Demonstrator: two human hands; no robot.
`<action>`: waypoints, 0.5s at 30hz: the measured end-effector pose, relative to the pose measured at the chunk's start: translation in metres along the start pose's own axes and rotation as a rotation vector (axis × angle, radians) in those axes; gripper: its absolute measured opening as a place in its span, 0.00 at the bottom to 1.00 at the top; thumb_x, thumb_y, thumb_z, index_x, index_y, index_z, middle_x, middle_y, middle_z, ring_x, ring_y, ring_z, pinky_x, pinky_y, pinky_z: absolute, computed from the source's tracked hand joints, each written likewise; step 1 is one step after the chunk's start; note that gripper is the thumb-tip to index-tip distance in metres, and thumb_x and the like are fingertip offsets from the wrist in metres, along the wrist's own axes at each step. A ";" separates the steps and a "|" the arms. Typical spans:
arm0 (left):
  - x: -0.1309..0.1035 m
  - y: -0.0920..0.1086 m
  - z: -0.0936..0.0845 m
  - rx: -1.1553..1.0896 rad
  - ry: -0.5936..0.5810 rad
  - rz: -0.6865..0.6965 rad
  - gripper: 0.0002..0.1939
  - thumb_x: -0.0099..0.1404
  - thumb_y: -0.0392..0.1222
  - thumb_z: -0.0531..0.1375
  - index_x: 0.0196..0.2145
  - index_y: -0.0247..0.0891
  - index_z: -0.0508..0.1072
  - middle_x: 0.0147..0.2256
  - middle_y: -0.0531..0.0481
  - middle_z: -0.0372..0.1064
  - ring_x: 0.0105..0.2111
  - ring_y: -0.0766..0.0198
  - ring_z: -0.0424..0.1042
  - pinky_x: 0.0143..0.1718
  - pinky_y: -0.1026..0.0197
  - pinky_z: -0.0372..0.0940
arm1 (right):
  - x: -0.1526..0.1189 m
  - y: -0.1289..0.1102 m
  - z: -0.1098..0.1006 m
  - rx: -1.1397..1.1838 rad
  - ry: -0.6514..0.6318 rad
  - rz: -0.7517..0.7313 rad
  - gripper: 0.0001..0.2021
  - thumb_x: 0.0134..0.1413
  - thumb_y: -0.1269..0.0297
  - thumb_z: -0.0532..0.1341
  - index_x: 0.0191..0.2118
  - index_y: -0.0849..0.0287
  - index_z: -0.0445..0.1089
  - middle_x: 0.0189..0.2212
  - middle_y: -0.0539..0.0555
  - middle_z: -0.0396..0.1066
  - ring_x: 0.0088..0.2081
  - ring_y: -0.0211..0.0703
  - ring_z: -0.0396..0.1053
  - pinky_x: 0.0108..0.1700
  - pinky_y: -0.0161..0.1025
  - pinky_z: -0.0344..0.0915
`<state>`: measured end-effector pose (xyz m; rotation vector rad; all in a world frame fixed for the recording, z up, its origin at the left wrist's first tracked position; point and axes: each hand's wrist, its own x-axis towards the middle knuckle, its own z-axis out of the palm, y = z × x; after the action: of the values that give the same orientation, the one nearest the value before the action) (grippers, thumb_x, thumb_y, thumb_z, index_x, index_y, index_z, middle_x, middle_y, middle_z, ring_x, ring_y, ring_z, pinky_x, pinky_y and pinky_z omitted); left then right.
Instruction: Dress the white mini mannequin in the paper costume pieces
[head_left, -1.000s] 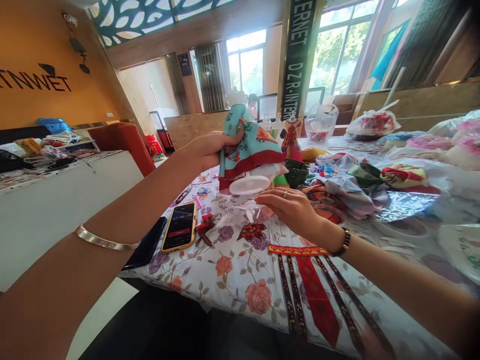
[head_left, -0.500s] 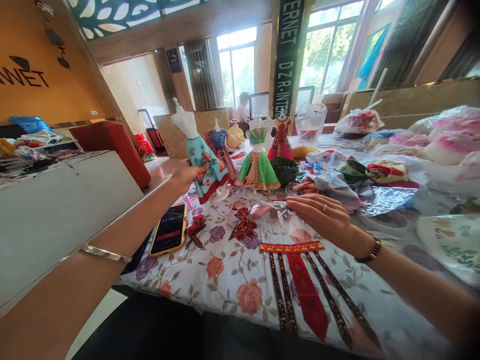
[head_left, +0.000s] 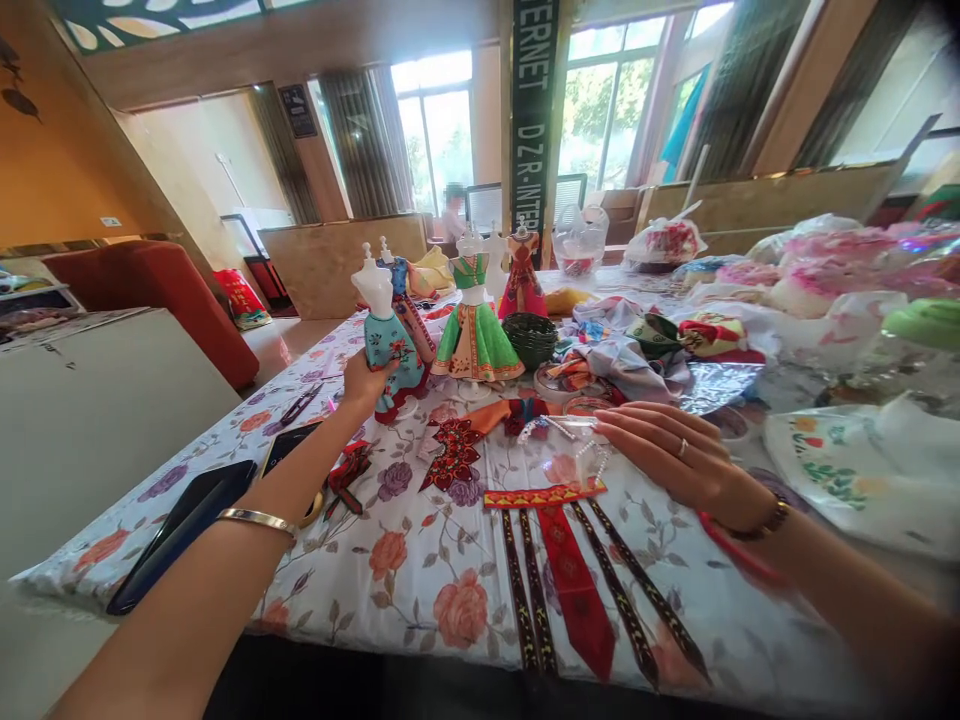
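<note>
My left hand [head_left: 365, 383] is closed around the teal floral skirt of a small white dress-form mannequin [head_left: 379, 335]. The mannequin stands nearly upright at the left of the other dressed forms, in front of one in a blue top [head_left: 409, 310]. My right hand [head_left: 671, 455] hovers over the table with its fingers together, pinching a string of white beads [head_left: 559, 425] that dangles below the fingertips. Beneath it lies a red and yellow waistband [head_left: 544, 495] with a red panel and dark patterned strips. A red patterned cloth piece [head_left: 454, 450] lies left of the beads.
A mannequin in a green dress [head_left: 480, 335] and one in red [head_left: 523, 280] stand behind. Near them are a dark woven basket [head_left: 531, 338] and heaped fabric [head_left: 630, 345]. Plastic bags [head_left: 832, 265] fill the right side. A phone [head_left: 289, 445] is partly behind my left arm.
My left hand has lowered the mannequin, which was raised and tilted, to stand by the others. The beads now hang more clearly from my right hand. The view has shifted right.
</note>
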<state>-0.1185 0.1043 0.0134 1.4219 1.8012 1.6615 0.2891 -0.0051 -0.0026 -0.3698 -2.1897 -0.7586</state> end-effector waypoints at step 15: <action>-0.085 0.024 -0.021 0.042 0.161 0.294 0.22 0.53 0.45 0.66 0.45 0.38 0.69 0.52 0.43 0.64 0.54 0.56 0.63 0.57 0.54 0.59 | 0.003 -0.005 -0.019 -0.050 -0.025 -0.119 0.19 0.56 0.80 0.56 0.54 0.74 0.62 0.42 0.65 0.76 0.48 0.48 0.72 0.51 0.46 0.71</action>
<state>-0.0850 0.0201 0.0081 1.6821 1.7875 1.9419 0.2954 -0.0209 0.0076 -0.2777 -2.2350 -0.8789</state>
